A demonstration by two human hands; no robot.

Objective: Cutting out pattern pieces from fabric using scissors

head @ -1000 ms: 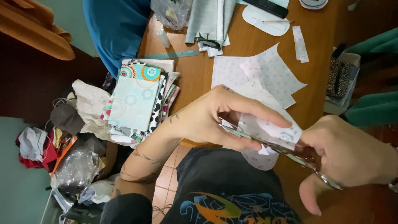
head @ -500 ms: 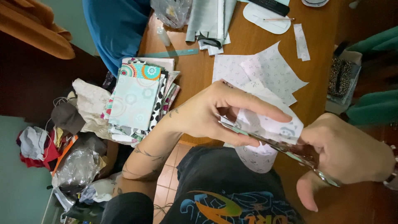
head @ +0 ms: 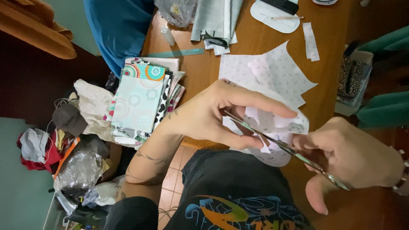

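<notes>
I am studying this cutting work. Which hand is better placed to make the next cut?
The right hand: it already holds the scissors, blades at the white patterned fabric piece. The left hand grips that piece.

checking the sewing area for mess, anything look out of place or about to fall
The stack of folded patterned fabrics overhangs the left edge of the wooden table, above loose cloth and plastic bags on the floor. Otherwise nothing odd: the left hand holds white printed fabric while the right hand works the scissors.
</notes>
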